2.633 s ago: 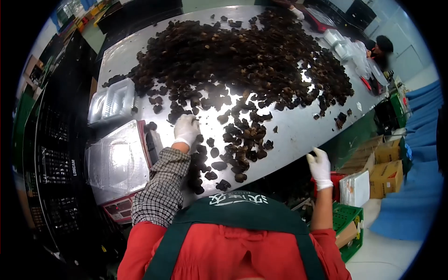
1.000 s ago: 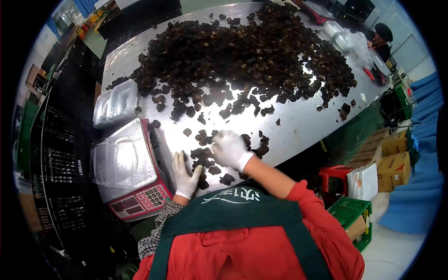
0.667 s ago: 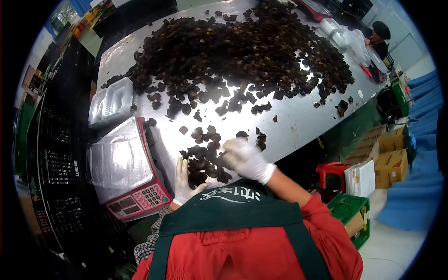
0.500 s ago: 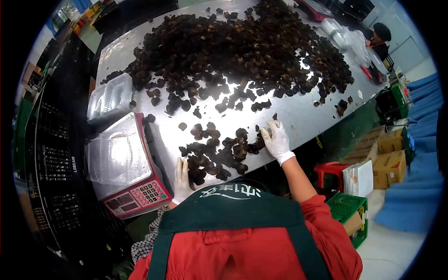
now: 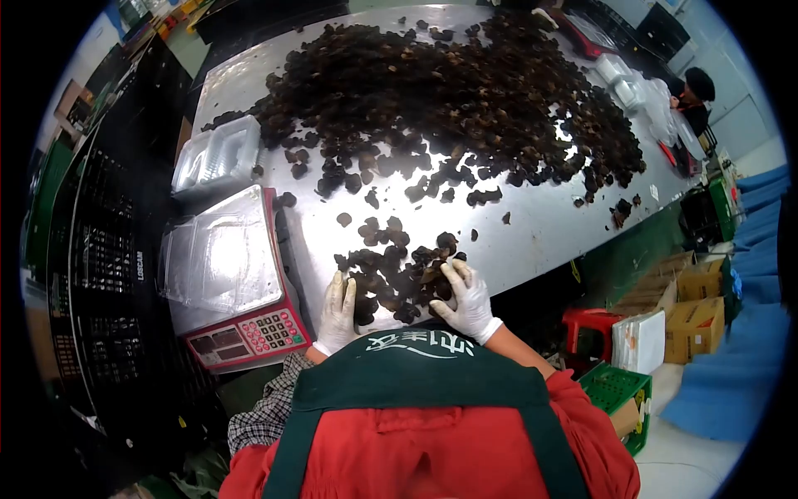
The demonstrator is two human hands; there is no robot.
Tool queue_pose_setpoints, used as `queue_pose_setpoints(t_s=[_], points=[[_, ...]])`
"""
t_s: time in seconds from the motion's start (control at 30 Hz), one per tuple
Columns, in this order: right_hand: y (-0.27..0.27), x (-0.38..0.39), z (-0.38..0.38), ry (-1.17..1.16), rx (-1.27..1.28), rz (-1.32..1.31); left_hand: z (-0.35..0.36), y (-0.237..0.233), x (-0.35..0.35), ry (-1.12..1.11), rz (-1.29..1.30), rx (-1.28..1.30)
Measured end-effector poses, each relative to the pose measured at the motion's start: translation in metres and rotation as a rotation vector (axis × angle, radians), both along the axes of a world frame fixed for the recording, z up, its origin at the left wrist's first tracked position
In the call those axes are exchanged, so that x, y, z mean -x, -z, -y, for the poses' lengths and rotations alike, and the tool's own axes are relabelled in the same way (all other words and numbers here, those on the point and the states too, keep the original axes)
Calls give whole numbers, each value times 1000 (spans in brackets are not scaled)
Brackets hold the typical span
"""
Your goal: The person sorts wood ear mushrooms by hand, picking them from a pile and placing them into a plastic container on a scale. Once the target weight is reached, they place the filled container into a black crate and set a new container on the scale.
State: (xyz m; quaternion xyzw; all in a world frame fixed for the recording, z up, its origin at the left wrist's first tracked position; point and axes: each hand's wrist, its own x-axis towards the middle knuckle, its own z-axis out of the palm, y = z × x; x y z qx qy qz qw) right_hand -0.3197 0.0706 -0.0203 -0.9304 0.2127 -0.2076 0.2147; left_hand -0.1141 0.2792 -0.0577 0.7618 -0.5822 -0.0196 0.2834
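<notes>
A small heap of dark wood ear mushrooms (image 5: 386, 283) lies on the metal table near its front edge. At the heap's left side is my left hand (image 5: 337, 314), white-gloved and open, its fingers stretched forward against the nearest pieces. My right hand (image 5: 467, 303), in a white glove as well, lies at the heap's right side. Its fingers touch the mushrooms and the thumb is spread away, so the hand is open. Farther back, a much larger pile of wood ears (image 5: 440, 91) covers most of the table.
A red scale (image 5: 241, 341) with a clear plastic tray (image 5: 220, 258) on it stands at the left. Clear containers (image 5: 218, 158) are stacked behind it. Black crates (image 5: 108, 291) line the left. A red stool (image 5: 586, 326) and green crate (image 5: 619, 387) are on the right. Another person (image 5: 694, 93) is at far right.
My right hand has moved left and toward me, pressing the right side of the small heap inward. My left hand has shifted slightly up alongside the heap. The whole view has shifted a little.
</notes>
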Motion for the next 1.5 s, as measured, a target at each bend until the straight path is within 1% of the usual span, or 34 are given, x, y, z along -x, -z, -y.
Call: queue_pose_setpoints(t_s=[0.03, 0.07, 0.1, 0.13, 0.2, 0.23, 0.33, 0.37, 0.43, 0.47, 0.57, 0.6, 0.63, 0.7, 0.77, 0.83, 0.9, 0.93, 1.0, 1.07, 1.1, 1.17, 1.2, 1.23, 1.27, 1.3, 1.37, 1.4, 1.43, 1.47, 1.5], points=[[-4, 4, 3, 22, 7, -55, 3, -3, 0, 7, 17, 3], [13, 6, 11, 47, 56, -90, 8, -6, -1, 17, 32, 4], [14, 1, 18, 72, 86, -96, 15, -13, -4, 31, 47, 5], [18, -6, 26, 80, 102, -68, 21, -19, -7, 35, 23, -97], [20, -21, 36, 85, 90, -58, 37, -24, -11, -5, 46, -175], [19, -24, 34, 21, 71, -53, 44, -25, -13, -33, 62, -201], [16, -30, 23, -184, -11, -25, 57, -34, -18, 135, -47, -297], [14, -26, 13, -230, 24, -17, 56, -37, -15, 237, -37, -256], [13, -20, 2, -323, 21, 28, 50, -16, -7, 326, 52, -185], [16, -16, 0, -321, 41, 24, 45, -7, -7, 348, 85, -108], [13, -20, 11, -234, 34, 33, 50, -25, -11, 281, 28, -90], [8, -25, 15, -173, 33, -54, 56, -31, -12, 246, 22, -144], [9, -31, 22, -146, 63, -26, 61, -33, -15, 240, 14, -169], [7, -41, 31, -163, 34, -80, 69, -36, -16, 262, 6, -253], [3, -37, 28, -332, 23, -145, 73, -43, -13, 361, 70, -338], [2, -26, 19, -470, 60, -96, 66, -35, -12, 456, 97, -176], [4, -16, 19, -537, 74, -73, 57, -24, -7, 509, 138, -49], [3, -15, 19, -527, 83, -44, 57, -21, -5, 510, 170, 69], [6, -22, 17, -487, 88, -56, 61, -21, -4, 489, 126, 8], [6, -32, 17, -429, 65, -49, 71, -29, 0, 439, 81, -38], [3, -40, 20, -391, 73, -14, 78, -31, 0, 354, 49, -67], [8, -63, 32, -318, -153, -42, 102, -27, -6, 203, -190, -88], [-3, -74, 39, -259, -342, -145, 115, -36, -9, 139, -350, -107], [-8, -84, 45, -196, -369, -111, 127, -44, -14, 75, -511, -127], [-18, -94, 57, -189, -664, -112, 140, -45, -24, 44, -983, -133], [-30, -104, 68, -180, -960, -109, 149, -46, -40, 59, -872, -147], [-50, -121, 82, -206, -889, -108, 156, -86, -50, 23, -967, -160], [-65, -130, 85, -234, -860, -80, 156, -106, -52, 10, -972, -97], [-93, -137, 82, -219, -855, -104, 155, -124, -55, -5, -974, -32], [-110, -146, 78, -257, -834, -61, 151, -139, -60, -53, -1033, 7], [-125, -155, 74, -299, -814, -15, 143, -159, -62, -69, -1012, 93]])
